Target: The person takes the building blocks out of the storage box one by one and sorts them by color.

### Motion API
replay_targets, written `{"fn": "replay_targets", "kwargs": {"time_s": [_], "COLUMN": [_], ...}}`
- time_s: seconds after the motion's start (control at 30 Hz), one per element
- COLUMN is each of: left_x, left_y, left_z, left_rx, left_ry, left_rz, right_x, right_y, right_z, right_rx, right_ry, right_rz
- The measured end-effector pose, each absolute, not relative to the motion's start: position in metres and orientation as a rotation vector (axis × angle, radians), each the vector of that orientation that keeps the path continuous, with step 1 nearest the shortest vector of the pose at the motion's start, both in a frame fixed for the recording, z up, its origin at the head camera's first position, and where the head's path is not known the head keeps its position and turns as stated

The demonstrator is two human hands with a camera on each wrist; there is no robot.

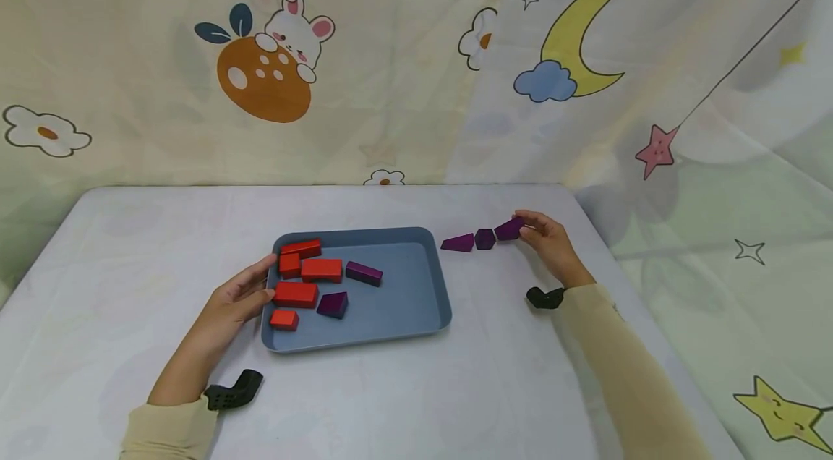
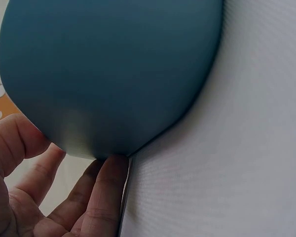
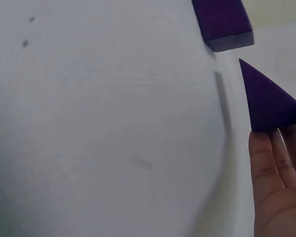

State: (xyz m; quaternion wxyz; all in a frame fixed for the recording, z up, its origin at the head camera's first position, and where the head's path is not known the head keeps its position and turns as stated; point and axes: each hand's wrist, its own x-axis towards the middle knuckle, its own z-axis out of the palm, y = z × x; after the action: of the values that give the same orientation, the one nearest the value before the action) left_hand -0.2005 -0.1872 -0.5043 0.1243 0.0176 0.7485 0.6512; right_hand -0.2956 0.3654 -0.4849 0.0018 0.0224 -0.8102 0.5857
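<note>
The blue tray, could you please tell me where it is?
In the head view, the blue tray sits left of centre on the white table, between the left hand and a row of purple blocks.
</note>
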Motion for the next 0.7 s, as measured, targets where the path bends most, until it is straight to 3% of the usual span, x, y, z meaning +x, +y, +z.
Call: {"fn": "replay_targets", "kwargs": {"time_s": [0.33, 0.7], "left_x": [-0.198, -0.201], "left_y": [-0.189, -0.188], "left_z": [-0.506, -0.505], "left_rx": [0.046, 0.052], "left_ry": [2.191, 2.182], "left_rz": [1.885, 1.891], "right_x": [-0.294, -0.290], "right_y": [0.363, 0.354], "right_z": [-0.490, -0.472], "right_rx": [-0.016, 0.005], "right_ry": [-2.633, -2.573], "right_rz": [1.766, 1.635]}}
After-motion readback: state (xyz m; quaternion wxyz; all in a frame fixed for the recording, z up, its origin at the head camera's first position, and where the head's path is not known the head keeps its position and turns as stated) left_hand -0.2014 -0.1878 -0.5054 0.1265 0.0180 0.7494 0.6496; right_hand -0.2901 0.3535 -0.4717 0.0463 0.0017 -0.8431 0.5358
